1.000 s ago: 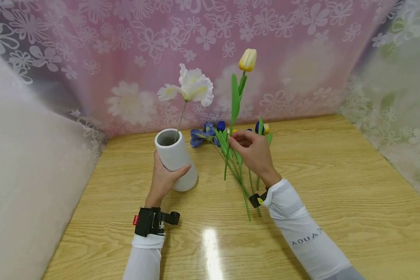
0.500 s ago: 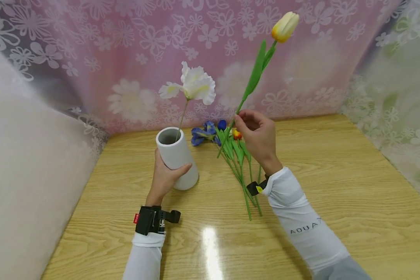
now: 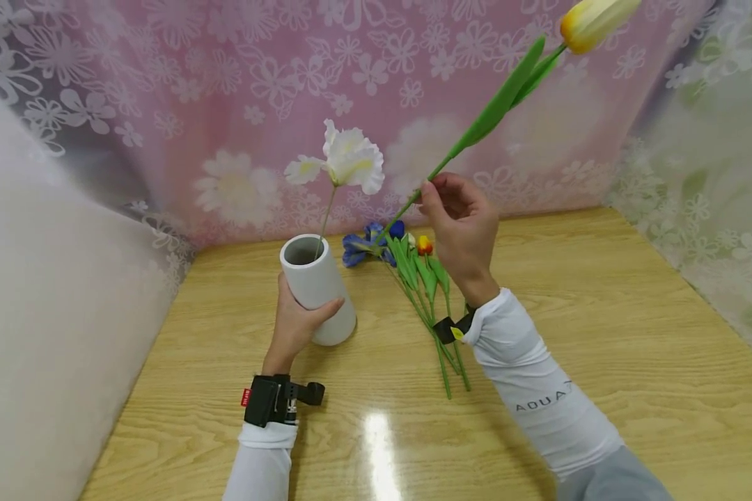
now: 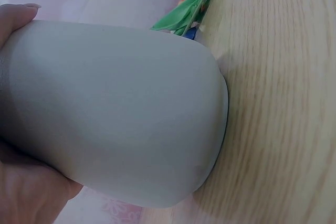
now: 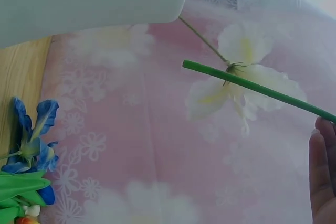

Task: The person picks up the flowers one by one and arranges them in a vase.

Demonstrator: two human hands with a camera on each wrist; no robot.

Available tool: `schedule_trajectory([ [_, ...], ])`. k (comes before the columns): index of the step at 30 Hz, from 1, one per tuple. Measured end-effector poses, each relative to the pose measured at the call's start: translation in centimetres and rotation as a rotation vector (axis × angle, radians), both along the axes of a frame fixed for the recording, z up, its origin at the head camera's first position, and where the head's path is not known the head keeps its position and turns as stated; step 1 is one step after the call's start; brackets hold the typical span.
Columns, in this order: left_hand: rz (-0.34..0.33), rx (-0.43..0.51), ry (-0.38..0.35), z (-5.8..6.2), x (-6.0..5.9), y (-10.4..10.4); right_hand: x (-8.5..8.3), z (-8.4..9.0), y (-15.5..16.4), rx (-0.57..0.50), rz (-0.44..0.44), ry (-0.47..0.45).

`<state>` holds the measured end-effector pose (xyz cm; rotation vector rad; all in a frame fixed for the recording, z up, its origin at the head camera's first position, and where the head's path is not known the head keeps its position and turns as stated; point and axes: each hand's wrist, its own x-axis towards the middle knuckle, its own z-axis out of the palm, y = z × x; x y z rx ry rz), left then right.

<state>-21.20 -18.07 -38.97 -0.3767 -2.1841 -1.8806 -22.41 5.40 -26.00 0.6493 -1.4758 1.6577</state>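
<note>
Mid-arranging, apparently: left hand (image 3: 294, 323) clasps the vase (image 3: 313, 282), right fingers (image 3: 434, 200) pinch a tulip (image 3: 495, 110); its stem (image 5: 247, 84) probably needs guiding inside.

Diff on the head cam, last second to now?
Right hand rose, pinching the yellow-white tulip throughout. The tulip tilted: bloom swung up and to the right, stem's lower end up and left, toward the vase. Nothing newly grabbed or released. Unchanged: left hand holding the tilted vase, white flower standing in it.
</note>
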Motion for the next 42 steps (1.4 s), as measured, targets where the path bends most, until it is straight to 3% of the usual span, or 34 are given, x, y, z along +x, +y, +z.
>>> schedule_trajectory([
  [19,0.023,-0.007,-0.033,-0.9,0.6,0.0,0.1,0.5,-1.6,-0.060,0.067,0.039],
  [42,-0.005,-0.004,-0.003,0.0,0.1,0.1,-0.3,1.1,-4.2,0.000,0.170,-0.013],
])
